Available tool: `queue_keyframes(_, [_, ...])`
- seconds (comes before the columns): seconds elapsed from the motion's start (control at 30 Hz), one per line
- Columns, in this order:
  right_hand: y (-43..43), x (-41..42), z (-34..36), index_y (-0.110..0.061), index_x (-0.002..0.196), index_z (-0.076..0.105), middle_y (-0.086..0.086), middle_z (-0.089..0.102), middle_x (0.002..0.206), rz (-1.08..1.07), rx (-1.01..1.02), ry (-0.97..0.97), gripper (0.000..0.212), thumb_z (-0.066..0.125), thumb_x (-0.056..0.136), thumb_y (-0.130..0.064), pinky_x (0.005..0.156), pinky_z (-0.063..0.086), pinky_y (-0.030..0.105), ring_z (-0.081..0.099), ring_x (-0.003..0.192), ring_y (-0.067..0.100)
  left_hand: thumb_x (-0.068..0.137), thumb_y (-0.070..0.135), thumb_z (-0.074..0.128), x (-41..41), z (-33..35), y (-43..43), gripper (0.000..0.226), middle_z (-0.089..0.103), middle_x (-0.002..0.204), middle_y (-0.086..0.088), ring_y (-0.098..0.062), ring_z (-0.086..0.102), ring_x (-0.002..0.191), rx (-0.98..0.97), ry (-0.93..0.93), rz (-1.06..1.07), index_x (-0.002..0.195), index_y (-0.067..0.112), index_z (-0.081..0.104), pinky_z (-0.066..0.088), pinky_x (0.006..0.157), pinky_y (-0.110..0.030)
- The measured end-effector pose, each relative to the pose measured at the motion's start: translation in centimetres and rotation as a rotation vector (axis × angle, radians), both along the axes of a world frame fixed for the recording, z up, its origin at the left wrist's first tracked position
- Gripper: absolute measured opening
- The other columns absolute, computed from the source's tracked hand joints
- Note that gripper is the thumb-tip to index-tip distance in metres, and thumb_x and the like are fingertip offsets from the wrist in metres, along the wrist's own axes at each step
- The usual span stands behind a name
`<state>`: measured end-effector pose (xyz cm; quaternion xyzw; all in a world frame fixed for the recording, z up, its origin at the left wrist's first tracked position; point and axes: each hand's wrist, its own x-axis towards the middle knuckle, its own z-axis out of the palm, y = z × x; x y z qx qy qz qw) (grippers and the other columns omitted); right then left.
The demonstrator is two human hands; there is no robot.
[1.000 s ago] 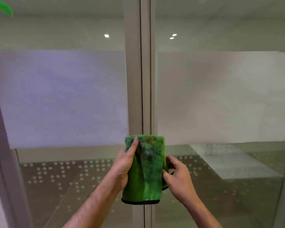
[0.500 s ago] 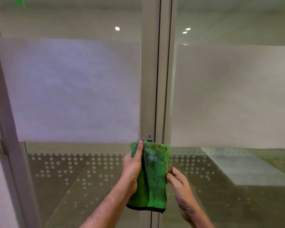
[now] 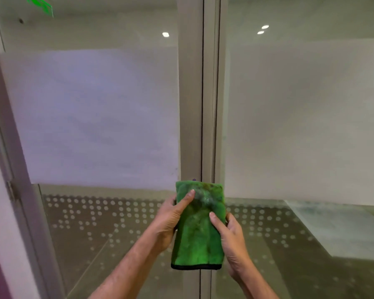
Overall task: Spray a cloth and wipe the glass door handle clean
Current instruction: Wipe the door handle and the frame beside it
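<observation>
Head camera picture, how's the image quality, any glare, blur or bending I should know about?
Head view: wide-angle bending bows the left door frame; ceiling lights reflect as small bright spots in the glass; the green cloth and both hands, left hand and right hand, read fairly sharp; the frosted band is hazy with a purple cast; the green sign glows top left.

Both bare forearms reach up and forward, hands side by side. The left hand [image 3: 167, 221] has its thumb stretched upward, the right hand [image 3: 231, 238] its thumb angled inward — each grip closed, the fingers apparently curled out of sight.
</observation>
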<state>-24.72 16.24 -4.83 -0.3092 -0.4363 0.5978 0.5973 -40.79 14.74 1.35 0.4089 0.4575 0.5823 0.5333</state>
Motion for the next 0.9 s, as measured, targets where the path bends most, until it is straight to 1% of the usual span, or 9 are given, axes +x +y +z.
queue_keyframes(0.13, [1.6, 0.0, -1.5, -0.01, 0.125, 0.065, 0.017, 0.077, 0.118, 0.035, -0.063, 0.073, 0.041, 0.075, 0.089, -0.027, 0.083, 0.063, 0.048, 0.075, 0.108, 0.035, 0.08, 0.027, 0.086, -0.8, -1.9, 0.9, 0.054, 0.08, 0.12, -0.012, -0.027, 0.076, 0.112, -0.032, 0.038, -0.131, 0.129, 0.01, 0.07, 0.063, 0.086, -0.032])
queue_keyframes(0.37, [3.4, -0.5, -3.5, -0.011, 0.131, 0.065, 0.018, 0.074, 0.125, 0.157, -0.249, 0.081, 0.045, 0.073, 0.091, -0.029, 0.095, 0.058, 0.054, 0.072, 0.115, 0.035, 0.084, 0.022, 0.085, -1.9, -5.1, 3.5, 0.038, 0.078, 0.121, -0.02, -0.032, 0.077, 0.109, -0.09, -0.105, -0.19, 0.118, 0.007, 0.078, 0.064, 0.081, -0.036])
queue_keyframes(0.47, [4.1, -0.2, -4.0, -0.008, 0.131, 0.069, 0.023, 0.069, 0.132, 0.279, -0.319, 0.088, 0.042, 0.072, 0.094, -0.028, 0.108, 0.049, 0.058, 0.067, 0.123, 0.038, 0.083, 0.022, 0.085, -2.9, -6.3, 4.9, 0.035, 0.078, 0.119, -0.021, -0.034, 0.078, 0.107, -0.138, -0.107, -0.224, 0.114, 0.005, 0.08, 0.065, 0.08, -0.038])
queue_keyframes(0.57, [4.8, -0.7, -4.9, -0.004, 0.127, 0.071, 0.027, 0.07, 0.129, 0.277, -0.361, 0.092, 0.042, 0.075, 0.091, -0.025, 0.105, 0.051, 0.06, 0.068, 0.119, 0.042, 0.085, 0.022, 0.084, -3.4, -7.0, 6.3, 0.042, 0.079, 0.117, -0.019, -0.034, 0.077, 0.108, -0.161, -0.042, -0.226, 0.123, 0.006, 0.074, 0.064, 0.088, -0.043])
queue_keyframes(0.63, [5.2, -1.6, -5.1, -0.003, 0.126, 0.07, 0.029, 0.071, 0.123, 0.205, -0.374, 0.14, 0.041, 0.074, 0.09, -0.021, 0.094, 0.057, 0.061, 0.071, 0.112, 0.046, 0.082, 0.025, 0.087, -3.3, -7.2, 7.3, 0.054, 0.081, 0.116, -0.013, -0.03, 0.078, 0.108, -0.119, 0.053, -0.17, 0.129, 0.009, 0.067, 0.062, 0.096, -0.046])
queue_keyframes(0.7, [5.8, -2.3, -4.9, -0.006, 0.122, 0.071, 0.029, 0.074, 0.116, 0.075, -0.35, 0.186, 0.034, 0.074, 0.09, -0.018, 0.082, 0.061, 0.061, 0.074, 0.103, 0.047, 0.076, 0.034, 0.089, -3.5, -7.0, 8.2, 0.067, 0.081, 0.115, -0.007, -0.025, 0.078, 0.105, -0.061, 0.137, -0.086, 0.133, 0.012, 0.061, 0.062, 0.096, -0.043])
queue_keyframes(0.77, [6.6, -2.9, -4.3, -0.012, 0.118, 0.072, 0.021, 0.079, 0.11, -0.126, -0.267, 0.142, 0.027, 0.073, 0.092, -0.018, 0.083, 0.061, 0.061, 0.077, 0.099, 0.041, 0.078, 0.044, 0.082, -4.0, -6.7, 8.9, 0.071, 0.078, 0.119, -0.002, -0.018, 0.075, 0.108, 0.013, 0.249, 0.031, 0.137, 0.015, 0.056, 0.059, 0.092, -0.035])
queue_keyframes(0.83, [7.5, -3.4, -3.7, -0.019, 0.114, 0.072, 0.009, 0.081, 0.106, -0.356, -0.146, 0.001, 0.02, 0.072, 0.094, -0.021, 0.085, 0.063, 0.055, 0.079, 0.096, 0.03, 0.09, 0.048, 0.071, -4.9, -6.6, 9.9, 0.064, 0.064, 0.143, -0.004, -0.016, 0.063, 0.127, 0.124, 0.418, 0.189, 0.144, 0.02, 0.051, 0.054, 0.105, -0.04])
queue_keyframes(0.9, [8.4, -4.0, -3.3, -0.028, 0.109, 0.07, -0.001, 0.079, 0.102, -0.576, -0.037, -0.174, 0.013, 0.07, 0.096, -0.028, 0.082, 0.064, 0.045, 0.077, 0.092, 0.019, 0.101, 0.054, 0.053, -6.1, -6.5, 11.1, 0.064, 0.038, 0.167, -0.001, -0.02, 0.043, 0.148, 0.211, 0.621, 0.318, 0.157, 0.026, 0.038, 0.038, 0.122, -0.053])
